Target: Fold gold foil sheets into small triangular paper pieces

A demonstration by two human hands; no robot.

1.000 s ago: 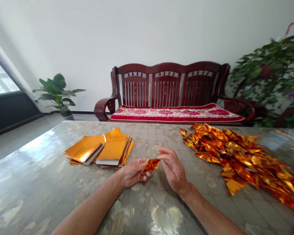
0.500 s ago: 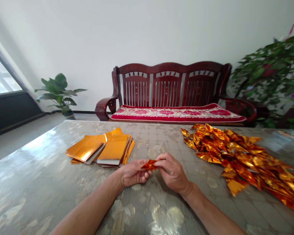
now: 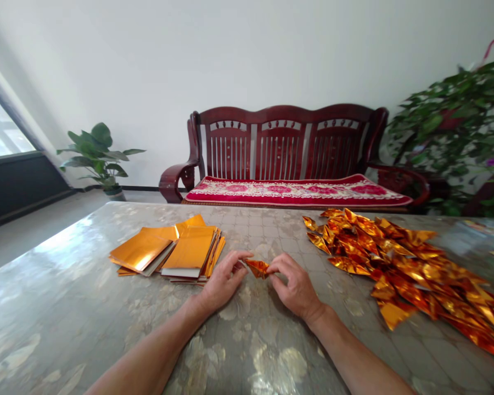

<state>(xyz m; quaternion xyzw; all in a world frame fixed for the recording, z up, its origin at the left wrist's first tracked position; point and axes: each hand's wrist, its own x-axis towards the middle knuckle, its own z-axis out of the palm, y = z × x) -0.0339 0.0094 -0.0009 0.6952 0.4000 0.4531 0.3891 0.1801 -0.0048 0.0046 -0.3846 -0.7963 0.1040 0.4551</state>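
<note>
I have the right hand (image 3: 297, 291) pinching its fingers on one tip of a shiny, creased foil piece (image 3: 258, 269); the left hand (image 3: 223, 282) curls its fingers, slightly parted, at the other tip, contact unclear to me. Flat gold sheets (image 3: 191, 249) lie left, a heap of pointed foil folds (image 3: 395, 255) right. Beyond the glossy, flower-patterned bench (image 3: 140, 329), a pot (image 3: 115, 194) holds a leafy plant (image 3: 101, 153) near a slatted wooden settee (image 3: 280, 156).

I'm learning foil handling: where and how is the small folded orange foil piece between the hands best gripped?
Likely a light pinch from the right, on the right tip of the small folded orange foil piece: it narrows there, where the right hand pinches it, while the broader creased middle could crush.
</note>
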